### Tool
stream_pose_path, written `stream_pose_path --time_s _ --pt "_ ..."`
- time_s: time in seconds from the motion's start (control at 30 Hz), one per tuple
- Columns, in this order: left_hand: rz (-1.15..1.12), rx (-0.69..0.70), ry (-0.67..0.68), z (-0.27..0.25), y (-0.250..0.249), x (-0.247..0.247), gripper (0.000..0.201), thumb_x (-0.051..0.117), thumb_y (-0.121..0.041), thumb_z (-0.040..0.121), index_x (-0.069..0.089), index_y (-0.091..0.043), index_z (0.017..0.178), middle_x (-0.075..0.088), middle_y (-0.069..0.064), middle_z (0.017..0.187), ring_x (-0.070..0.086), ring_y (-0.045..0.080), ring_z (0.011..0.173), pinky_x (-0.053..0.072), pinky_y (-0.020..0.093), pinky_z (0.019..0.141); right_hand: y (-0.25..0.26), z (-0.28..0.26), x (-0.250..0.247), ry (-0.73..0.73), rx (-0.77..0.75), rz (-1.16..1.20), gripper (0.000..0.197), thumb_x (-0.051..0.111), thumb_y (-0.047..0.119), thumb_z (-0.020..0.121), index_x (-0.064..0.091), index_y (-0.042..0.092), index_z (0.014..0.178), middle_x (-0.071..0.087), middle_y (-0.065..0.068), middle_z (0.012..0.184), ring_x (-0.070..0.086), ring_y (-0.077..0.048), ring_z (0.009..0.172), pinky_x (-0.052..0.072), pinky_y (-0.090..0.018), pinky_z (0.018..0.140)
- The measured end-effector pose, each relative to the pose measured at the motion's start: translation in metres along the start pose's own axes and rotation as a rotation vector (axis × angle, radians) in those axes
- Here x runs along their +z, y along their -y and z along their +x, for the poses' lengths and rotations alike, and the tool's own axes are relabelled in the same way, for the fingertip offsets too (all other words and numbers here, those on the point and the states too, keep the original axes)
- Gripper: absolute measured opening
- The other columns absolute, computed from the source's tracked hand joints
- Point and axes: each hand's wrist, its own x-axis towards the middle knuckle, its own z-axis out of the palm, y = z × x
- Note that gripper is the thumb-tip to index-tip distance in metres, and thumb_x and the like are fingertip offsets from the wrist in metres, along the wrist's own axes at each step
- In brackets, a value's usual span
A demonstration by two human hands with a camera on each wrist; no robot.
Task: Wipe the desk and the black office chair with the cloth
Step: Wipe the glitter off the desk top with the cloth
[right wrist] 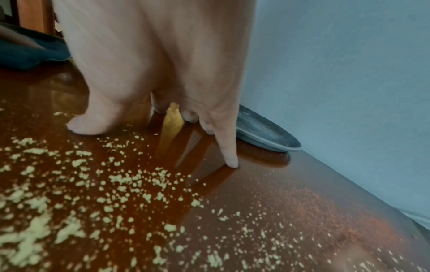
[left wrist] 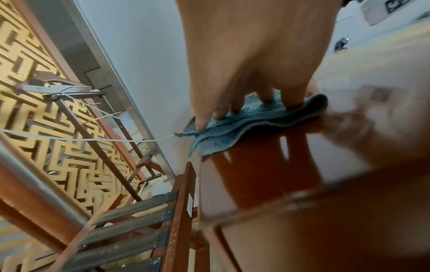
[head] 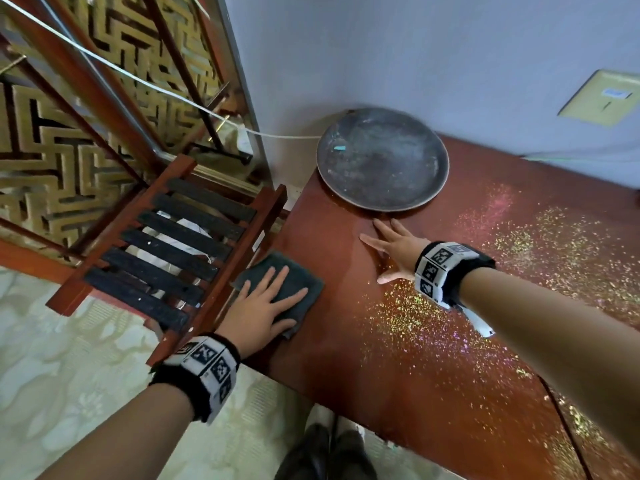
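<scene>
A dark grey-blue cloth (head: pixel 298 285) lies at the left edge of the glossy red-brown desk (head: pixel 408 382), partly overhanging it. My left hand (head: pixel 266 303) presses flat on the cloth with fingers spread; the left wrist view shows the fingertips (left wrist: pixel 267 97) on the folded cloth (left wrist: pixel 244 127). My right hand (head: pixel 394 247) rests flat and spread on the bare desk (right wrist: pixel 267 193), its fingertips (right wrist: pixel 231 162) touching the wood just short of the tray. Glittery yellow crumbs (head: pixel 426 320) litter the desk (right wrist: pixel 121 180). No black office chair is visible.
A round dark metal tray (head: pixel 381 157) sits at the desk's far left corner against the grey wall (right wrist: pixel 272 136). A red wooden rack with black slats (head: pixel 162 251) stands left of the desk. A white cord (head: pixel 173 91) runs across. Shoes (head: pixel 325 452) stand below.
</scene>
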Motion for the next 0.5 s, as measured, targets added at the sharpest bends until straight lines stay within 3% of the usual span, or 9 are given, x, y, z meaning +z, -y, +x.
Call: stream_pose_path --time_s 0.07,0.1,0.13,0.2,0.27,0.33,0.4,0.43,0.5 --pt "0.070 0.018 -0.067 -0.021 0.000 0.012 0.058 0.004 -0.063 0.093 -0.007 -0.042 0.146 0.011 0.008 0.157 0.003 0.028 0.145 0.035 0.055 0.105 0.001 -0.001 0.001 0.000 0.001 0.001 0.099 0.064 0.054 0.078 -0.007 0.041 0.147 -0.020 0.003 0.156 -0.015 -0.028 0.143 0.028 -0.066 0.104" --pt "0.085 0.022 -0.085 -0.037 0.001 0.022 0.056 0.002 -0.059 0.095 0.000 -0.041 0.148 0.027 0.008 0.154 0.017 0.029 0.142 0.040 0.052 0.101 0.001 -0.001 0.001 -0.001 0.003 -0.001 0.099 0.063 0.054 0.078 -0.007 0.041 0.147 -0.021 0.003 0.155 -0.016 -0.028 0.143 0.027 -0.066 0.104" --pt "0.078 0.031 -0.084 -0.055 0.001 0.033 0.054 0.003 -0.056 0.097 0.005 -0.041 0.149 0.034 0.007 0.152 0.022 0.028 0.140 0.038 0.049 0.102 0.000 -0.001 0.001 -0.002 0.003 0.001 0.099 0.063 0.054 0.078 -0.007 0.041 0.147 -0.021 0.004 0.155 -0.016 -0.027 0.143 0.027 -0.066 0.104" --pt "0.059 0.087 -0.086 -0.077 0.004 0.048 0.054 0.007 -0.057 0.097 0.015 -0.043 0.149 0.032 0.004 0.153 0.016 0.026 0.144 0.024 0.042 0.105 -0.001 0.000 0.002 -0.009 0.000 0.019 0.099 0.063 0.054 0.078 -0.007 0.041 0.147 -0.021 0.004 0.155 -0.016 -0.027 0.143 0.025 -0.067 0.104" --pt "0.079 0.111 -0.159 -0.065 0.008 0.042 0.052 0.010 -0.059 0.097 0.018 -0.047 0.147 0.030 0.001 0.154 0.004 0.020 0.147 0.020 0.040 0.105 -0.001 0.001 0.002 -0.013 -0.002 0.028 0.099 0.064 0.053 0.078 -0.006 0.042 0.147 -0.021 0.005 0.155 -0.016 -0.026 0.143 0.024 -0.067 0.104" --pt "0.098 0.087 -0.237 -0.032 0.014 0.031 0.049 0.010 -0.058 0.098 0.013 -0.048 0.146 0.034 0.000 0.152 -0.006 0.015 0.147 0.031 0.044 0.106 -0.001 0.001 0.003 -0.012 -0.004 0.030 0.099 0.064 0.053 0.078 -0.006 0.042 0.147 -0.022 0.005 0.155 -0.016 -0.026 0.143 0.024 -0.067 0.105" --pt "0.120 0.029 -0.254 -0.007 0.016 0.019 0.050 0.008 -0.057 0.098 0.007 -0.046 0.147 0.037 0.001 0.150 -0.010 0.015 0.147 0.045 0.051 0.095 -0.001 0.001 0.003 -0.015 -0.008 0.035 0.099 0.064 0.053 0.078 -0.006 0.042 0.147 -0.022 0.005 0.155 -0.016 -0.026 0.143 0.023 -0.068 0.105" --pt "0.131 0.002 -0.249 -0.002 0.015 0.018 0.051 0.007 -0.056 0.098 0.006 -0.045 0.148 0.038 0.001 0.149 -0.010 0.016 0.147 0.046 0.051 0.091 -0.001 0.001 0.003 -0.017 -0.008 0.032 0.099 0.064 0.053 0.078 -0.006 0.042 0.147 -0.022 0.005 0.155 -0.017 -0.026 0.143 0.023 -0.068 0.105" --pt "0.142 -0.013 -0.251 -0.017 0.009 0.027 0.052 0.007 -0.054 0.099 0.008 -0.042 0.149 0.037 0.004 0.150 -0.007 0.018 0.147 0.041 0.052 0.097 0.000 0.000 0.004 -0.016 -0.004 0.034 0.099 0.064 0.052 0.078 -0.006 0.042 0.147 -0.022 0.005 0.155 -0.017 -0.025 0.143 0.022 -0.068 0.105"
